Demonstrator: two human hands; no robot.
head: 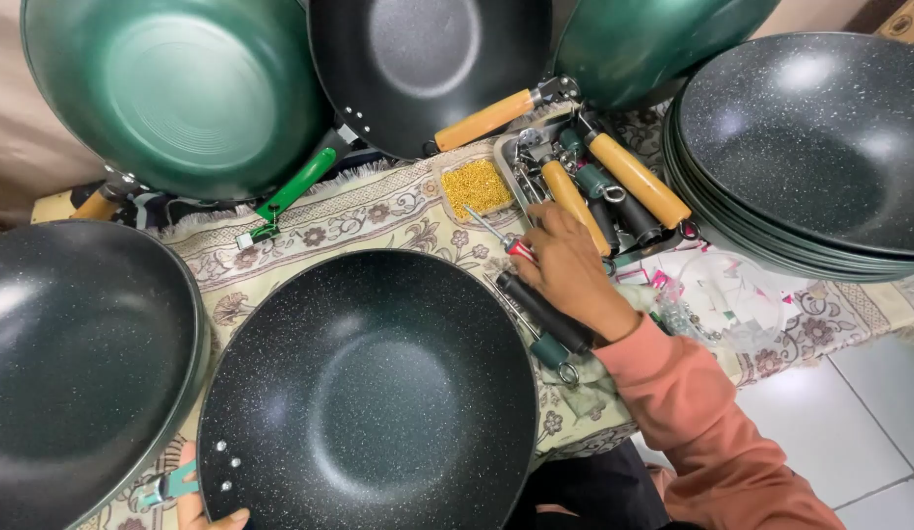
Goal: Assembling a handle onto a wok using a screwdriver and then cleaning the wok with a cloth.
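A dark speckled wok lies in front of me on a patterned cloth. My left hand grips its near left rim beside three rivet holes, with a teal bracket next to it. My right hand, in an orange sleeve, reaches to the right of the wok and closes on a red-handled screwdriver. A black and green handle lies just under that hand.
A metal tray holds several wooden and dark handles, next to a small box of gold screws. Green and black woks lean at the back, a stack of speckled woks sits right, another wok left.
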